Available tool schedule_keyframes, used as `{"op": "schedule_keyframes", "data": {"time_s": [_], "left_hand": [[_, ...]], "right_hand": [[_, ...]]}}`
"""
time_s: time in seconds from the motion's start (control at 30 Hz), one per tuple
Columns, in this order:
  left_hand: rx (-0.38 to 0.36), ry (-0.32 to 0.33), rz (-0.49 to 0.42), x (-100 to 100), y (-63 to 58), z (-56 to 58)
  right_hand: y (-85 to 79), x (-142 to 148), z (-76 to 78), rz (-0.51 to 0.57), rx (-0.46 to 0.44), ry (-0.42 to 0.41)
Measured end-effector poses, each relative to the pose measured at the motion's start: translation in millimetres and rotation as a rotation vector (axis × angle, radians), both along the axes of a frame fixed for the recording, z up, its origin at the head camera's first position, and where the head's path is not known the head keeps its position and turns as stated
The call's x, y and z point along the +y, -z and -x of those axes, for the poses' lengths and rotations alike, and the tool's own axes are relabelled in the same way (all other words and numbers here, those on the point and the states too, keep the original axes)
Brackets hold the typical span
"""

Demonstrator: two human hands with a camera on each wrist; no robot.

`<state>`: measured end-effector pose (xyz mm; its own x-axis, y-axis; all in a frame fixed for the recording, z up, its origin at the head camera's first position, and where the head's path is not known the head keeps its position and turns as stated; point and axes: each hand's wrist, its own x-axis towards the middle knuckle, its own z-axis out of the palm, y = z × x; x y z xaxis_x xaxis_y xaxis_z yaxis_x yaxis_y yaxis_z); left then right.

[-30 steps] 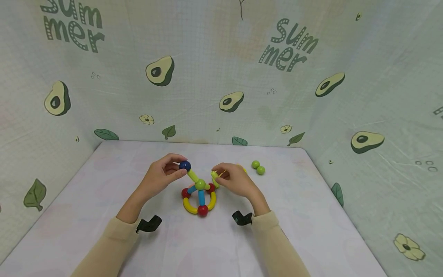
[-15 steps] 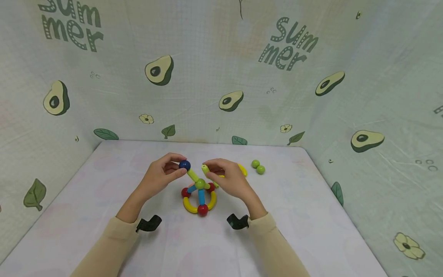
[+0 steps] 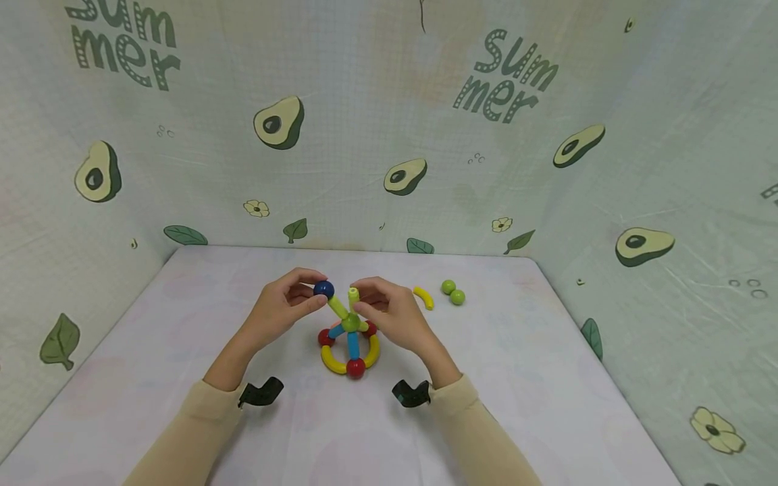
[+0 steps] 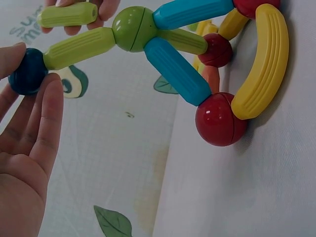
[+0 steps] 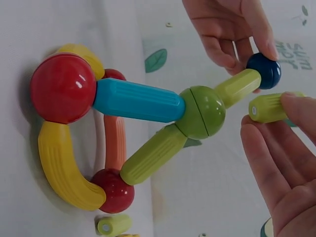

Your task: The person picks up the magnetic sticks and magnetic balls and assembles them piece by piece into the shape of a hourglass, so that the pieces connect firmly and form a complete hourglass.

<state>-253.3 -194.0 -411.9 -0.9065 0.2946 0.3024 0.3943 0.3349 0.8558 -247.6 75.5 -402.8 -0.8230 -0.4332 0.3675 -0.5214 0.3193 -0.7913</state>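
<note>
My left hand [image 3: 290, 297] pinches a dark blue ball [image 4: 28, 72] between thumb and fingers. That ball sits on the end of a lime rod [image 4: 79, 48], which slants up from a green ball [image 5: 202, 112]. Between the thumb and fingers of my right hand [image 3: 389, 307] is a loose lime rod [image 5: 269, 107], its near end pointing toward the green ball with a gap between in the right wrist view. Below the green ball, two blue rods [image 5: 139, 100] and a lime rod run down to red balls [image 3: 355, 368], joined in a ring by curved yellow pieces [image 4: 264, 61] and an orange rod [image 5: 115, 143].
Two green balls [image 3: 452, 291] lie on the table [image 3: 340, 439] at the back right. A curved yellow piece [image 3: 423, 298] lies just left of them, behind my right hand. Another lime rod [image 5: 114, 225] lies beside the ring. Printed cloth [image 3: 340, 88] stands behind the table.
My right hand has moved left with the lime rod, from beside the structure to above its green ball, and the rod has turned upright. My left hand stays on the blue ball.
</note>
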Motion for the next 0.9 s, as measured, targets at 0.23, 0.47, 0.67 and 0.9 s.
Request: {"op": "schedule_keyframes", "data": {"time_s": [0.23,0.47,0.67,0.9], "left_hand": [[0.002,0.002,0.000,0.0,-0.6,-0.1],[-0.005,0.004,-0.002,0.5,-1.1,-0.4],[-0.005,0.003,-0.001,0.8,-1.0,-0.4],[0.000,0.004,-0.001,0.4,-0.5,-0.5]], "right_hand": [[1.2,-1.9,-0.9,-0.013,-0.026,-0.023],[4.0,-1.4,-0.6,-0.048,-0.021,-0.034],[5.0,-0.8,0.1,-0.051,-0.013,-0.031],[6.9,-0.4,1.4,-0.069,-0.023,0.000]]}}
